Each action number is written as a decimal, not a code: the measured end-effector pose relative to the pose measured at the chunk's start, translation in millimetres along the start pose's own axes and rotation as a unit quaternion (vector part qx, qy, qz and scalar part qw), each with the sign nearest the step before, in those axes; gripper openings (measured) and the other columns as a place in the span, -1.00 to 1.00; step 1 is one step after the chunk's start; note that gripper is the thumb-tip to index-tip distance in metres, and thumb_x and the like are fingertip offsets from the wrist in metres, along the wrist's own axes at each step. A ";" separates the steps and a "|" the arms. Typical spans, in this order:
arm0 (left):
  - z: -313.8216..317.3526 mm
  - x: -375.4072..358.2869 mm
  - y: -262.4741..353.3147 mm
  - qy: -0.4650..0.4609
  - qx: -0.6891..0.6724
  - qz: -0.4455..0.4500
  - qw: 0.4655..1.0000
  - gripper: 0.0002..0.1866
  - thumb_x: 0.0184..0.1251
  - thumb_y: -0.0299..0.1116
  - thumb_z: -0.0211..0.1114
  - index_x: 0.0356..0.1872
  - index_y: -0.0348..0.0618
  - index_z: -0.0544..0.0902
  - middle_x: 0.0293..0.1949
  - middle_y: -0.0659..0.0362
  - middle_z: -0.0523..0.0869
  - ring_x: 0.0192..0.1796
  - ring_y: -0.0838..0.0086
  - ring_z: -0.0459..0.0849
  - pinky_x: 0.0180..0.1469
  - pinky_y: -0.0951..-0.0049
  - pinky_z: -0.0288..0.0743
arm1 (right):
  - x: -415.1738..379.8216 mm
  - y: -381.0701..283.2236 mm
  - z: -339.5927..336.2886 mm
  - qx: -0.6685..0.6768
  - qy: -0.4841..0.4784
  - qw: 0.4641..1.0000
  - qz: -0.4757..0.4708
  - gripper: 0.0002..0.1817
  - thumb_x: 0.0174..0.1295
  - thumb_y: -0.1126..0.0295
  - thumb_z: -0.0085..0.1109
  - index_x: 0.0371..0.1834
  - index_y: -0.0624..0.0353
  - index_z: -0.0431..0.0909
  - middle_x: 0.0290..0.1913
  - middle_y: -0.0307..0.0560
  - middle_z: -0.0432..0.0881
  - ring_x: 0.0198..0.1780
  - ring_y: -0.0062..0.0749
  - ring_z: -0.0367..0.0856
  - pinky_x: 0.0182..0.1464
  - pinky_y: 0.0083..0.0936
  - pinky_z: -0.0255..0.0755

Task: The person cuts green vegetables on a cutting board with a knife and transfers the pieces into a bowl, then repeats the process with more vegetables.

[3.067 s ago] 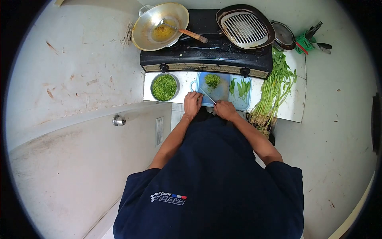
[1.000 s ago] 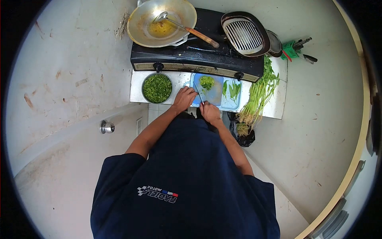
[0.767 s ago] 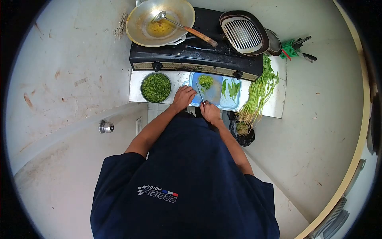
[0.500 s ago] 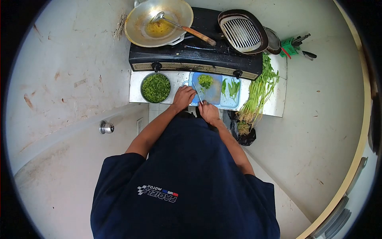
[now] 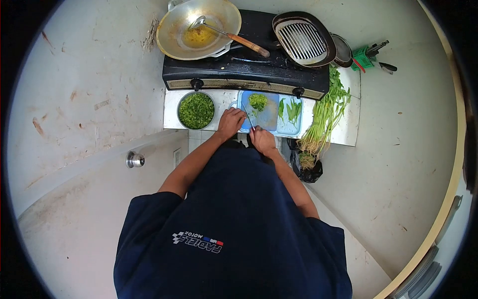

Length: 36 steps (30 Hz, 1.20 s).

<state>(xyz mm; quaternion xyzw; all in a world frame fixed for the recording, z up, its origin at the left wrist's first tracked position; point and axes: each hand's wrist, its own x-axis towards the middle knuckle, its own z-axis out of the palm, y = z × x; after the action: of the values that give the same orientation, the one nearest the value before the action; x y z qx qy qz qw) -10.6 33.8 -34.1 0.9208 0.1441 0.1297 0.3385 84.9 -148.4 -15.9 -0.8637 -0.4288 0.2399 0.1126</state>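
Note:
My right hand [image 5: 264, 140] is closed round the handle of a knife [image 5: 249, 117], whose blade points up and left over the blue cutting board [image 5: 269, 116]. At the board's left edge my left hand [image 5: 231, 122] lies with curled fingers close to the blade; what they hold, if anything, is hidden. Chopped greens [image 5: 258, 102] sit in a small heap at the top of the board. A few whole green leaves [image 5: 293, 110] lie on the board's right part. Left of my hands stands a round bowl [image 5: 214, 112] full of chopped greens [image 5: 195, 110].
Behind the board is a black stove [image 5: 249, 74] with a wok [image 5: 169, 37], a ladle [image 5: 248, 45] in it, and a grill pan [image 5: 326, 42]. Long-stemmed greens [image 5: 323, 119] lie at the right. A green basket [image 5: 362, 58] holds utensils on the right wall.
The view has shifted slightly. The knife blade leans a little differently near my left fingers; both hands stay in nearly the same place.

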 end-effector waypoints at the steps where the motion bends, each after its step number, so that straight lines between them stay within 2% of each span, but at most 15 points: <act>1: 0.0 -0.6 -0.2 -0.002 0.000 -0.001 1.000 -0.90 0.44 -0.34 0.33 -0.20 -0.08 0.76 -0.23 0.20 0.69 -0.04 0.21 0.65 0.06 0.15 0.49 | -0.4 1.0 1.1 0.003 0.000 1.000 0.003 -0.52 0.59 0.06 0.01 -0.21 0.35 0.61 -0.38 0.41 0.75 -0.30 0.34 0.78 -0.18 0.09 0.66; 6: -1.9 -0.3 3.0 0.019 -0.002 0.018 1.000 -0.92 0.39 -0.40 0.37 -0.20 -0.11 0.77 -0.28 0.14 0.65 -0.10 0.14 0.64 -0.02 0.14 0.50 | 5.8 -1.4 0.9 0.011 0.006 1.000 0.011 -0.52 0.58 0.07 0.02 -0.19 0.37 0.60 -0.38 0.42 0.74 -0.30 0.36 0.77 -0.17 0.11 0.66; 12: -2.7 -0.3 5.3 0.028 -0.007 0.012 1.000 -0.91 0.37 -0.39 0.39 -0.19 -0.13 0.78 -0.29 0.10 0.63 -0.10 0.11 0.64 -0.02 0.12 0.50 | 3.7 -7.5 -4.1 0.028 0.012 1.000 0.003 -0.51 0.59 0.07 0.02 -0.20 0.38 0.59 -0.38 0.42 0.74 -0.29 0.37 0.77 -0.16 0.12 0.65; 18: -3.7 -0.6 3.1 0.014 -0.005 0.010 1.000 -0.90 0.38 -0.39 0.39 -0.17 -0.13 0.78 -0.25 0.11 0.66 -0.08 0.12 0.64 -0.01 0.12 0.50 | 9.6 -7.2 2.0 0.022 -0.002 1.000 0.000 -0.50 0.59 0.07 0.01 -0.21 0.38 0.62 -0.37 0.42 0.74 -0.27 0.36 0.78 -0.14 0.10 0.66; 24: -3.3 -6.3 2.1 0.023 0.034 0.045 0.998 -0.89 0.40 -0.38 0.38 -0.16 -0.12 0.79 -0.16 0.15 0.70 -0.05 0.16 0.64 0.02 0.16 0.51 | 8.6 -6.7 2.2 0.017 -0.003 1.000 -0.004 -0.50 0.59 0.06 0.01 -0.21 0.37 0.63 -0.36 0.41 0.75 -0.26 0.35 0.78 -0.12 0.08 0.66; 27: -0.3 -6.1 0.2 0.016 0.038 0.033 0.999 -0.89 0.43 -0.33 0.35 -0.15 -0.05 0.79 -0.18 0.21 0.68 -0.01 0.21 0.63 0.04 0.16 0.51 | 0.1 -0.7 4.7 0.020 0.014 1.000 -0.003 -0.49 0.59 0.06 0.01 -0.22 0.38 0.63 -0.36 0.41 0.74 -0.28 0.35 0.77 -0.14 0.08 0.66; 30: 0.7 -4.7 0.6 0.026 0.018 0.026 0.999 -0.90 0.40 -0.37 0.38 -0.17 -0.11 0.79 -0.18 0.15 0.72 -0.05 0.17 0.65 0.02 0.17 0.52 | -1.3 -0.4 4.0 0.020 0.005 1.000 0.006 -0.49 0.59 0.06 0.01 -0.22 0.38 0.63 -0.37 0.42 0.74 -0.28 0.36 0.77 -0.15 0.09 0.66; 36: 0.1 -4.6 -0.1 0.027 0.002 0.016 1.000 -0.91 0.39 -0.38 0.39 -0.20 -0.11 0.79 -0.22 0.16 0.74 -0.08 0.16 0.66 0.02 0.16 0.53 | 7.0 -5.3 3.0 0.026 0.003 1.000 0.018 -0.51 0.58 0.07 0.01 -0.19 0.36 0.65 -0.33 0.38 0.76 -0.27 0.32 0.79 -0.14 0.09 0.68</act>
<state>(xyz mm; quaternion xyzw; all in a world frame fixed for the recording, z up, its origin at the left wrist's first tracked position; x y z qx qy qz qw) -14.8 32.2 -34.8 0.9197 0.1387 0.1594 0.3308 83.4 -139.7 -18.6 -0.8685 -0.4068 0.2506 0.1320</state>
